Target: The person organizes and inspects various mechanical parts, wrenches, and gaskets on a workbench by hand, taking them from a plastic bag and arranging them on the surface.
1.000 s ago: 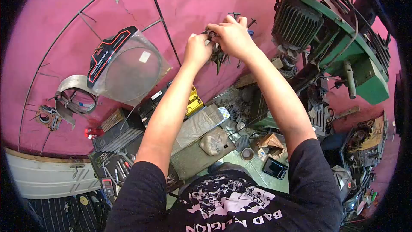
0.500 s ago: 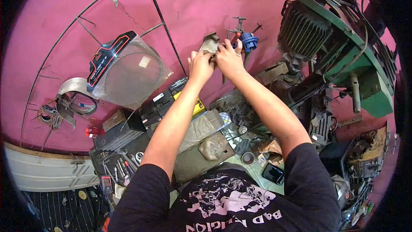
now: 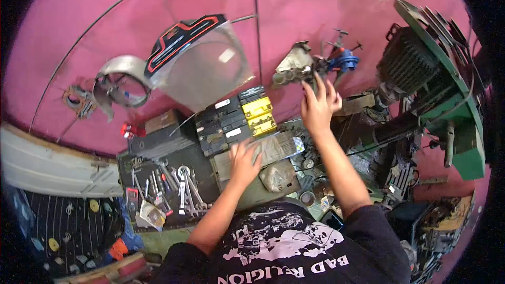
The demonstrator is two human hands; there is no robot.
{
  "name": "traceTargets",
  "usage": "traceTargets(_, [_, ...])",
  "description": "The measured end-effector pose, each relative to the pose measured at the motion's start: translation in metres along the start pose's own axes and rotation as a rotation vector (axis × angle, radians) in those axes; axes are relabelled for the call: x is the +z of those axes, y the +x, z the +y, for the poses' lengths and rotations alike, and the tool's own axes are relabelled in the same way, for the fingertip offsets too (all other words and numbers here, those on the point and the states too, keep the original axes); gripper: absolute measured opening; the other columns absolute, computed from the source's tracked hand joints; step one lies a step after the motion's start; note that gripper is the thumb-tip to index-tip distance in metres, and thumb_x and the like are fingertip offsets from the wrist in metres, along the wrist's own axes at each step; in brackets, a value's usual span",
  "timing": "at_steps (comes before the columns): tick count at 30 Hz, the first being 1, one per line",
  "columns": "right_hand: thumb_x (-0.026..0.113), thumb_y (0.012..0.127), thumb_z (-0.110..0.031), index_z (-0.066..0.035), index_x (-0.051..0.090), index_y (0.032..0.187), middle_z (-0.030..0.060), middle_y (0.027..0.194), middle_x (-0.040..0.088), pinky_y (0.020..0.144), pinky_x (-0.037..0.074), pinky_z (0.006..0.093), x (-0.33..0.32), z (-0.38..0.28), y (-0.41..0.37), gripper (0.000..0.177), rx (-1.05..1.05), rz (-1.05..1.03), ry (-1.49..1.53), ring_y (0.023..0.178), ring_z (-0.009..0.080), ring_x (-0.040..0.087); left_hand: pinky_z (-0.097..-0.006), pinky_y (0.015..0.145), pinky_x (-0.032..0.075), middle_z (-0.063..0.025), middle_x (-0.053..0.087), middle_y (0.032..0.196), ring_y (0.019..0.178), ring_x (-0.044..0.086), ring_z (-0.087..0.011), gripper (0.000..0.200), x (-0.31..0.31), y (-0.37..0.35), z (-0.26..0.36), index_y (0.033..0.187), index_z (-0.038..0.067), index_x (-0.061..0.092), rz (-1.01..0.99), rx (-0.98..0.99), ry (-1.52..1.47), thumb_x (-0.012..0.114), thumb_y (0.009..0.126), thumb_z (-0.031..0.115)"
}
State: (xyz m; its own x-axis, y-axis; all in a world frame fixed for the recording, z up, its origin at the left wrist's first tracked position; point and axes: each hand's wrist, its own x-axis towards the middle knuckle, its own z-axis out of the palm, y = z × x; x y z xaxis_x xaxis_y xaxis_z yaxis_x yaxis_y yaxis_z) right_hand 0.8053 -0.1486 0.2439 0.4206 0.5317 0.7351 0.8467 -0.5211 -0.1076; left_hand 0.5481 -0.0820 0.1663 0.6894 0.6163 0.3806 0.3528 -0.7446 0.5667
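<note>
Right hand up at the wall-hung part, left hand flat on the bench.

From the left, a tool tray (image 3: 168, 192) of spanners lies just beside the left hand (image 3: 243, 160). That hand rests palm down with its fingers spread, holding nothing, its tips at the end of a plastic-wrapped packet (image 3: 280, 146). Higher up, the metal part (image 3: 294, 62) hangs against the pink wall (image 3: 326, 5). The right hand (image 3: 317, 106) is just beneath it, fingers straight, slightly apart and empty; whether the tips touch the part cannot be told. A blue fitting (image 3: 344, 62) sits just to its right. The step looks like a reach for the part, and the next move calls for a firm pinch on its lower edge.
</note>
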Motion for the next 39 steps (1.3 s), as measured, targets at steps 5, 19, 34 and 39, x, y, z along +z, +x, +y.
traceTargets(5, [0.065,0.076,-0.013,-0.019,0.065,0.114,0.0106,0.123,0.059,0.095,0.032,0.0533,0.0,-0.091,-0.148,0.039,-0.009,-0.652,0.404,0.12,0.0352,0.048,-0.0509,0.097,0.038,-0.0134,0.056,0.128,0.118,0.047,-0.0355,0.039,-0.038,-0.17,-0.094,0.115,0.01,0.068,-0.147,-0.389,0.28,0.074,0.08,0.026])
traceTargets(19, [0.064,0.09,-0.029,-0.013,0.064,0.124,0.0111,0.118,0.068,0.094,0.046,0.0517,0.032,-0.308,-0.291,0.038,-0.493,-1.322,0.641,0.114,0.0332,0.058,-0.0477,0.084,0.035,-0.0063,0.055,0.117,0.107,0.048,-0.0306,0.07,-0.137,-0.301,-0.196,0.13,0.012,0.059,-0.122,-0.752,0.681,0.078,0.07,0.043])
traceTargets(34, [0.069,0.08,-0.029,-0.025,0.068,0.114,0.0141,0.113,0.055,0.085,0.038,0.0505,0.015,-0.447,-0.327,0.034,-0.081,-0.961,0.158,0.111,0.0343,0.048,-0.0445,0.074,0.047,-0.0185,0.071,0.079,0.079,0.069,-0.0361,0.031,-0.223,-0.292,-0.306,0.084,0.006,0.074,-0.327,-0.716,0.069,0.071,0.078,0.036])
traceTargets(39, [0.064,0.088,-0.037,-0.021,0.077,0.105,0.015,0.099,0.072,0.086,0.047,0.0482,0.012,-0.465,-0.323,0.026,-0.11,-1.342,0.342,0.094,0.033,0.067,-0.0309,0.058,0.043,-0.0105,0.07,0.072,0.061,0.061,-0.018,0.027,-0.235,-0.319,-0.334,0.086,0.003,0.076,-0.311,-1.025,-0.655,0.075,0.082,0.03])
